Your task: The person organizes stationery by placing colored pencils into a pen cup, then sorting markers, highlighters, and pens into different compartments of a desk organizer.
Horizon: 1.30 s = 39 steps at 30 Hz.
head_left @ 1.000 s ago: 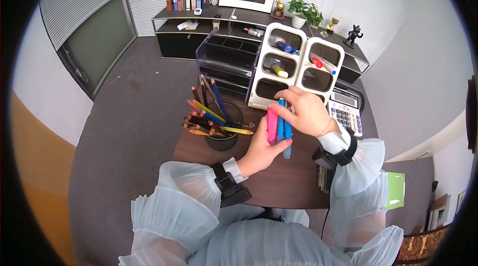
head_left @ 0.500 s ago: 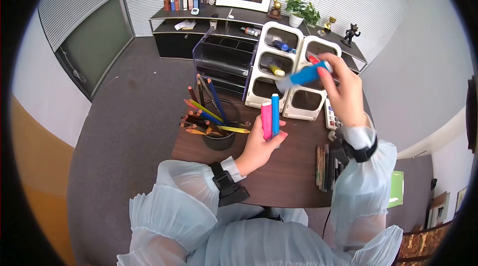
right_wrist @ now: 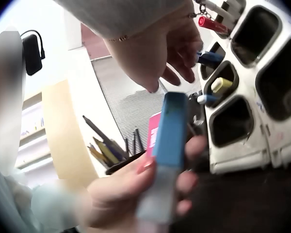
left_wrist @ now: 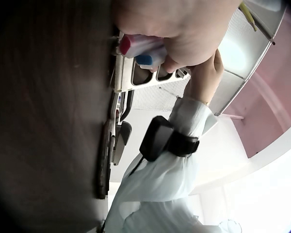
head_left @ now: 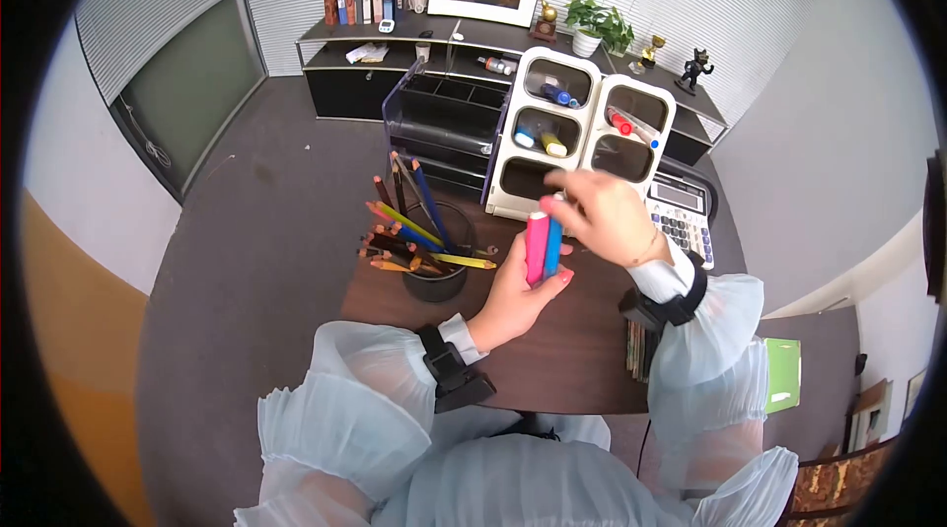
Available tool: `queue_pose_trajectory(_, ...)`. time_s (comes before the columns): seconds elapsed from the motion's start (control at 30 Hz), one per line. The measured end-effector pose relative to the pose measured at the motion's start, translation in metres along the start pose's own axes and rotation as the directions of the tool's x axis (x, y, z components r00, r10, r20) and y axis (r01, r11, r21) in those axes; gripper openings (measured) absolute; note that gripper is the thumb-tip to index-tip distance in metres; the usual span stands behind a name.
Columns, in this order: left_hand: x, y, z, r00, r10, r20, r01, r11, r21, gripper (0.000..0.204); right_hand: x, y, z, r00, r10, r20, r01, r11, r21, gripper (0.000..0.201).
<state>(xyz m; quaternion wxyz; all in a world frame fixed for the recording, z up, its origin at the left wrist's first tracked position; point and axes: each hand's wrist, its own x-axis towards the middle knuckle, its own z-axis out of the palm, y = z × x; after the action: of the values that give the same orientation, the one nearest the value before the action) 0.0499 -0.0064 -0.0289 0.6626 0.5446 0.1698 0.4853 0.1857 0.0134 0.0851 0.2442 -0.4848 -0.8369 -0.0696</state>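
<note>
My left hand grips a pink highlighter and a blue highlighter side by side, upright above the desk. My right hand hovers at their top ends with loosely bent fingers. In the right wrist view a gap shows between its fingertips and the blue highlighter's end. Behind the hands stands a white compartment organizer. Its left middle compartment holds another blue highlighter beside a yellow one. Blue markers lie above them, and a red marker lies in the right column.
A black mesh cup full of colored pencils stands left of my left hand. Behind it is a clear-sided tray rack. A calculator lies on the right, and pencils lie near the desk's front edge.
My right hand took a blue highlighter from the left hand, carried it to the organizer and left it in the left middle compartment. It has come back beside the left hand, which stays nearly still.
</note>
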Motion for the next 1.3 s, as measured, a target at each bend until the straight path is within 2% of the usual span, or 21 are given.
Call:
queue_pose_trajectory(0.03, -0.001, 0.0, 0.001, 0.999, 0.031, 0.031, -0.031, 0.999, 0.011, 0.047, -0.005, -0.001, 0.0, 0.986, 0.063, 0.152, -0.077, 0.993, 0.085, 0.026)
queue_pose_trajectory(0.07, -0.001, 0.001, 0.001, 0.999, 0.027, 0.031, -0.027, 1.0, 0.01, 0.047, -0.006, -0.001, -0.001, 0.973, 0.1, 0.208, -0.145, 0.966, 0.214, 0.026)
queue_pose_trajectory(0.17, -0.001, 0.003, 0.003, 0.998, -0.012, 0.067, 0.013, 1.0, -0.024, 0.044, -0.005, 0.002, -0.016, 0.98, 0.088, 0.181, -0.131, 0.961, 0.244, 0.024)
queue_pose_trajectory(0.2, 0.0, 0.003, 0.002, 0.999, -0.03, 0.039, 0.031, 0.999, -0.032, 0.04, -0.004, 0.0, -0.026, 0.968, 0.185, 0.172, -0.223, 0.944, 0.243, 0.022)
queue_pose_trajectory(0.27, 0.001, 0.004, 0.0, 0.999, -0.051, 0.008, 0.051, 0.998, -0.042, 0.037, -0.001, -0.004, -0.037, 0.973, 0.191, -0.125, -0.161, 0.962, 0.221, 0.021)
queue_pose_trajectory(0.33, 0.001, 0.006, -0.003, 0.987, -0.145, -0.063, 0.142, 0.988, -0.056, 0.032, 0.006, -0.004, -0.042, 0.903, 0.137, -0.406, -0.089, 0.987, 0.136, 0.023)
queue_pose_trajectory(0.37, 0.001, 0.006, -0.003, 0.987, -0.146, -0.06, 0.143, 0.988, -0.054, 0.032, 0.011, -0.001, -0.039, 0.902, 0.139, -0.409, -0.091, 0.987, 0.135, 0.023)
queue_pose_trajectory(0.47, 0.001, 0.005, -0.004, 0.988, -0.148, -0.052, 0.15, 0.989, 0.022, 0.031, 0.023, 0.011, -0.019, 0.861, -0.249, -0.444, 0.118, 0.946, -0.301, 0.027)
queue_pose_trajectory(0.57, 0.0, 0.004, -0.005, 0.986, -0.166, -0.031, 0.167, 0.986, 0.02, 0.032, 0.026, 0.027, 0.002, 0.924, -0.28, -0.261, 0.153, 0.895, -0.419, 0.025)
queue_pose_trajectory(0.7, 0.001, 0.003, -0.005, 0.987, -0.158, -0.026, 0.159, 0.987, 0.014, 0.033, 0.028, 0.029, 0.015, 0.932, -0.285, -0.223, 0.163, 0.88, -0.445, 0.023)
queue_pose_trajectory(0.77, 0.001, 0.005, -0.004, 0.987, -0.158, -0.027, 0.159, 0.987, 0.01, 0.033, 0.025, 0.018, 0.009, 0.924, -0.246, -0.294, 0.165, 0.947, -0.274, 0.021)
queue_pose_trajectory(0.8, 0.001, 0.007, -0.003, 0.987, -0.154, -0.036, 0.155, 0.988, 0.015, 0.033, 0.02, 0.013, 0.007, 0.925, -0.245, -0.291, 0.166, 0.948, -0.271, 0.021)
queue_pose_trajectory(0.87, 0.0, 0.005, -0.004, 0.987, -0.151, -0.048, 0.152, 0.988, 0.015, 0.033, 0.007, 0.005, 0.004, 0.987, -0.063, -0.145, 0.051, 0.995, -0.087, 0.021)
queue_pose_trajectory(0.9, 0.0, 0.003, -0.005, 0.991, -0.135, -0.012, 0.135, 0.991, 0.016, 0.032, 0.002, 0.0, 0.005, 0.995, -0.059, -0.081, 0.063, 0.997, 0.049, 0.02)
queue_pose_trajectory(0.97, -0.001, 0.002, -0.003, 0.992, -0.123, 0.025, 0.123, 0.992, 0.011, 0.031, -0.007, -0.003, 0.004, 0.967, -0.035, 0.252, -0.009, 0.985, 0.173, 0.02)
queue_pose_trajectory(1.07, -0.001, 0.006, -0.001, 0.99, -0.138, 0.037, 0.135, 0.988, 0.071, 0.029, -0.007, -0.004, -0.008, 0.961, -0.105, 0.255, 0.037, 0.965, 0.258, 0.018)
queue_pose_trajectory(1.1, -0.001, 0.005, 0.001, 0.995, -0.086, 0.041, 0.084, 0.995, 0.047, 0.029, -0.006, -0.003, -0.016, 0.951, -0.155, 0.269, 0.07, 0.951, 0.301, 0.018)
queue_pose_trajectory(1.13, 0.0, 0.004, 0.001, 0.998, -0.034, 0.046, 0.033, 0.999, 0.024, 0.03, -0.007, -0.003, -0.022, 0.971, -0.159, 0.179, 0.112, 0.962, 0.248, 0.017)
queue_pose_trajectory(1.17, 0.001, 0.004, 0.0, 0.998, -0.031, 0.047, 0.03, 0.999, 0.027, 0.03, -0.007, -0.004, -0.034, 0.988, -0.11, 0.112, 0.084, 0.972, 0.221, 0.015)
queue_pose_trajectory(1.2, 0.0, 0.003, -0.001, 1.0, -0.024, -0.008, 0.024, 0.999, 0.022, 0.03, -0.005, -0.006, -0.046, 0.997, -0.076, -0.031, 0.079, 0.986, 0.143, 0.013)
queue_pose_trajectory(1.3, -0.001, 0.005, -0.001, 0.994, -0.069, -0.086, 0.071, 0.997, 0.026, 0.031, 0.002, -0.011, -0.065, 0.915, 0.01, -0.402, -0.02, 1.0, -0.022, 0.013)
